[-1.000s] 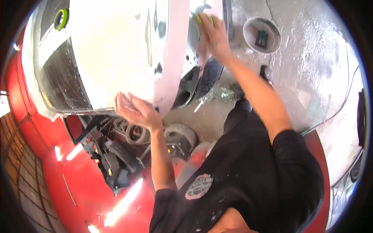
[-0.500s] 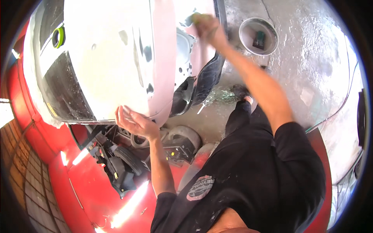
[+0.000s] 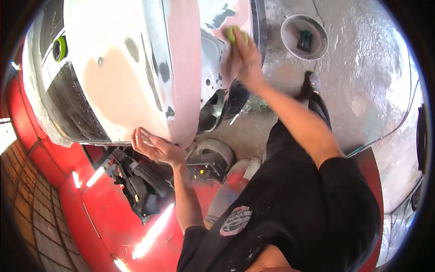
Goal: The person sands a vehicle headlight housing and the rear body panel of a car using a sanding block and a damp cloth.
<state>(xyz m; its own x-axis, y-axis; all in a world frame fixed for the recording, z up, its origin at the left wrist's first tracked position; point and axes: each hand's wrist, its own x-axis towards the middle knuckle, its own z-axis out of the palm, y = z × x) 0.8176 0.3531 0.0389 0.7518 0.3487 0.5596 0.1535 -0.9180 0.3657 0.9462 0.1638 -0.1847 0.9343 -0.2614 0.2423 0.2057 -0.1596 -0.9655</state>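
A car body with white, pinkish and bare grey patches stands before me. My right hand [image 3: 248,56] grips a yellow-green sponge-like pad [image 3: 232,35] and presses it to the pinkish-and-grey lower rear panel [image 3: 212,52]. The pad's underside is hidden. My left hand [image 3: 158,147] lies at the near edge of the large white-and-pink panel [image 3: 111,84], its fingers stretched onto the surface and holding no loose thing. Between the hands runs a pale pink ridge [image 3: 186,81]. Below it is a dark opening [image 3: 210,115].
A white bucket [image 3: 284,38] with a dark green block [image 3: 305,41] inside stands on the wet grey floor [image 3: 358,81]. A green ring, perhaps tape, [image 3: 59,48] sits on the dark glass [image 3: 74,102]. Black car parts [image 3: 138,188] and tyres lie by the red wall.
My right hand has moved slightly down with the pad along the rear panel. My left hand stays at the panel edge. One foot has shifted up toward the bucket.
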